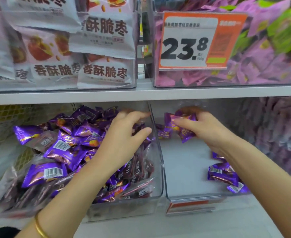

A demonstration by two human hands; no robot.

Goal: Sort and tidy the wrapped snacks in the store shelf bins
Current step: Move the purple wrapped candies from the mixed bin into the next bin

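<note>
Two clear plastic bins sit side by side on the lower shelf. The left bin (156, 194) is heaped with purple wrapped snacks (62, 152). My left hand (124, 138) reaches into its far right corner with fingers curled over dark purple packets; whether it grips one is hidden. The right bin (184, 169) shows mostly bare white floor, with a few purple snacks (223, 174) at its right side and one (163, 134) by the divider. My right hand (203, 127) holds a bunch of purple wrapped snacks (186, 133) at the back of this bin.
The upper shelf (141, 94) carries a bin of white-and-pink jujube bags (105, 71) on the left and a bin of pink packets (244, 69) with an orange 23.8 price tag (192, 40). Another bin of pale purple packets (278, 127) stands at the right.
</note>
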